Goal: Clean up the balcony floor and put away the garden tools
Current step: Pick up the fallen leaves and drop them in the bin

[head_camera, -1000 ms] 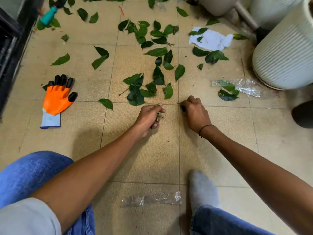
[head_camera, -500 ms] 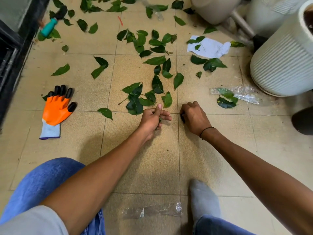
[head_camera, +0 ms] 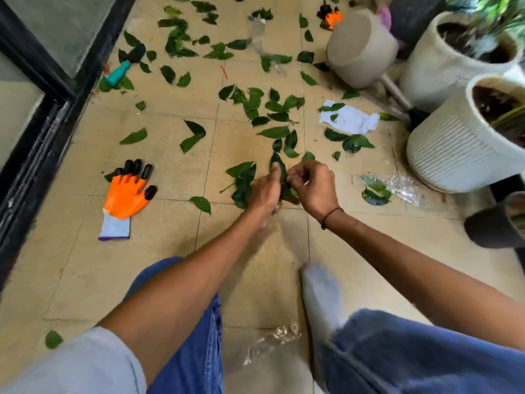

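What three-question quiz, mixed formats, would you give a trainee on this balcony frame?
1. True or false: the orange glove lies on the floor to the left of both hands.
2. The teal-handled tool lies: A) in a pot, B) by the black door frame, C) on the white cloth.
3. Fill in: the left hand and right hand meet over a cluster of ____.

Key: 1 true; 2 B; 3 leaves.
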